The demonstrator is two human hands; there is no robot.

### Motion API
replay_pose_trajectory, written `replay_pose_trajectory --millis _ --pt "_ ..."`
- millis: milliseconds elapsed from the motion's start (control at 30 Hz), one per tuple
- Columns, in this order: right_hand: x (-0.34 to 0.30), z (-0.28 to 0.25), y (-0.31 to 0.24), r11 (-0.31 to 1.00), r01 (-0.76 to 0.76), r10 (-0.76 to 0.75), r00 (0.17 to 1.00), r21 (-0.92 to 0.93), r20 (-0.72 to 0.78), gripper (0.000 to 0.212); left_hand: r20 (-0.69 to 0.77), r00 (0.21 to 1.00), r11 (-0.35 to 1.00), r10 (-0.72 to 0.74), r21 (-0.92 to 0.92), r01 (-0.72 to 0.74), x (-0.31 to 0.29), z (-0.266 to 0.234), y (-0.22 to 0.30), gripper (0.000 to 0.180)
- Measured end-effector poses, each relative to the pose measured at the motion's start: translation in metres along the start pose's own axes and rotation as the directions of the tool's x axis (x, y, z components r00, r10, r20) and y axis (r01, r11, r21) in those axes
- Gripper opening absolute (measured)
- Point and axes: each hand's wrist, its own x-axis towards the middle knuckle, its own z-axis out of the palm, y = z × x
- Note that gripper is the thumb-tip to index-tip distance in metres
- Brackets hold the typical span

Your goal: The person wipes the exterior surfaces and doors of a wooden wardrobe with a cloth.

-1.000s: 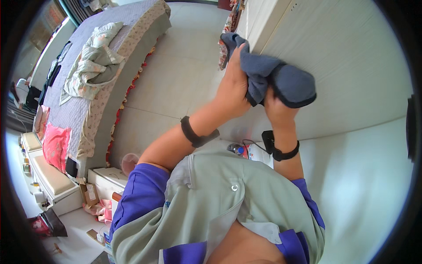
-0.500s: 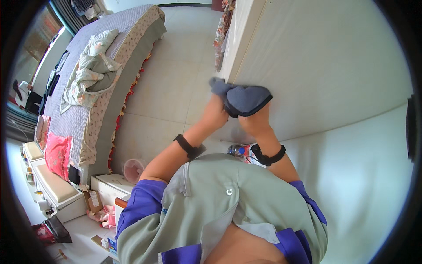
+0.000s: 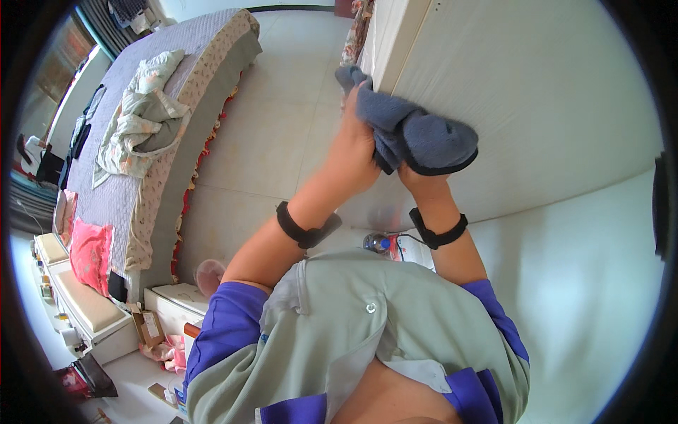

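A blue-grey cloth with a dark border lies bunched against the edge of a pale door or cabinet panel. My left hand is closed on its left part, with one end of the cloth sticking out past the panel's edge. Under the cloth's right part is my right hand, pressing it to the panel face. Folds of cloth cover most of the right fingers, so their grip is hidden. Each wrist wears a black band.
A bed with a crumpled quilt and a pink pillow stands to the left. Close to my body on the floor are a bottle with a blue cap and a pink bin. White drawers and a cardboard box are at lower left.
Both hands have moved farther from my body along the panel edge, taking the cloth with them. The cloth now reaches farther right over the panel face.
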Motion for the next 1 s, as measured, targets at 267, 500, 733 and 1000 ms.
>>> replay_pose_trajectory --millis 267,500,733,1000 --pt "-0.071 0.034 -0.010 0.995 0.076 -0.064 0.979 -0.057 0.193 0.038 0.003 0.957 0.944 -0.292 -0.161 0.288 -0.079 0.030 -0.032 0.051" --pt "-0.035 0.012 -0.025 0.995 -0.062 0.046 0.979 0.072 0.200 0.044 0.010 0.948 0.925 -0.317 -0.219 0.311 -0.068 0.023 -0.023 0.052" --pt "0.075 -0.039 -0.026 0.956 -0.068 0.145 0.955 0.285 -0.259 0.022 -0.172 0.984 0.973 0.040 -0.216 -0.077 0.026 -0.005 0.027 0.053" --pt "0.013 0.004 0.014 0.979 0.172 -0.170 0.985 -0.109 0.021 0.039 -0.102 0.991 0.984 0.086 0.165 -0.068 0.010 0.006 0.005 0.048"
